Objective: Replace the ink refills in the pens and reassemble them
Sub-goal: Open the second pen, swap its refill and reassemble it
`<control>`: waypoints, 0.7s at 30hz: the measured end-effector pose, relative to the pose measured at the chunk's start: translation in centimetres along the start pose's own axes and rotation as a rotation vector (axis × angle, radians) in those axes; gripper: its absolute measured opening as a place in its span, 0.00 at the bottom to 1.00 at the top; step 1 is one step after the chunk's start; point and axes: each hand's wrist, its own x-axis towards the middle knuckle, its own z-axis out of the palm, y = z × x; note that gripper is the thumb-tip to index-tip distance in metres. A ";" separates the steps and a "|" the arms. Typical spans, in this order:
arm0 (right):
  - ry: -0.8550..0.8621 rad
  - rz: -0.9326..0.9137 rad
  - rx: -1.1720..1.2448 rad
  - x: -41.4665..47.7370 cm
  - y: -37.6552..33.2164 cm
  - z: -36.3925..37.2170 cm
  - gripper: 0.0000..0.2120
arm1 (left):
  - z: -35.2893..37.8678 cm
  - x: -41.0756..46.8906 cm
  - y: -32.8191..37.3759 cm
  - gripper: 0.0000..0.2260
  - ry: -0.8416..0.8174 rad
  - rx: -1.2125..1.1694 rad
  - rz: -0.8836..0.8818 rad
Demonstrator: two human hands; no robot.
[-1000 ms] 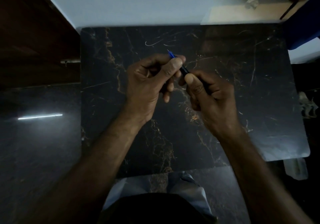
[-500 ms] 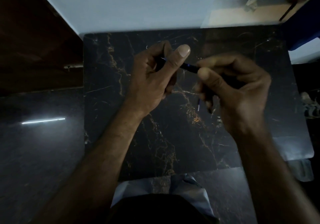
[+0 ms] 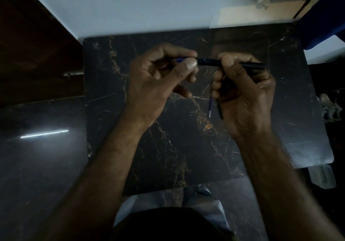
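Observation:
A dark pen barrel [image 3: 233, 63] lies level between both hands above the black marble table [image 3: 115, 110]. My right hand [image 3: 242, 91] grips the barrel with thumb and forefinger. My left hand [image 3: 160, 76] pinches the pen's blue front piece [image 3: 180, 60] at the barrel's left end. A thin blue refill [image 3: 210, 107] pokes down from under my right hand's curled fingers; its upper part is hidden.
The table's back edge meets a pale wall [image 3: 140, 7]. Dark wooden furniture [image 3: 33, 44] stands to the left. A pale clear packet [image 3: 322, 175] lies past the table's right front corner. My trouser legs [image 3: 168, 203] show below the front edge.
Both hands rose and drew apart, and the pen turned from slanted to level. The refill tip came into view below my right hand.

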 end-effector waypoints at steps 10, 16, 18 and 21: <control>-0.069 -0.001 0.012 -0.9 0.5 0.5 0.03 | 0.2 -0.8 -0.3 0.05 0.089 -0.090 -0.050; -0.081 0.008 0.004 -1.4 0.7 0.3 0.04 | 0.5 -1.1 -0.5 0.17 0.213 0.074 -0.066; -0.074 0.010 0.012 -1.6 0.8 0.4 0.04 | 0.6 -1.1 -0.3 0.18 0.169 -0.030 -0.130; -0.059 0.018 0.029 -1.7 0.7 0.4 0.04 | 0.4 -1.4 -0.2 0.14 0.029 -0.273 -0.140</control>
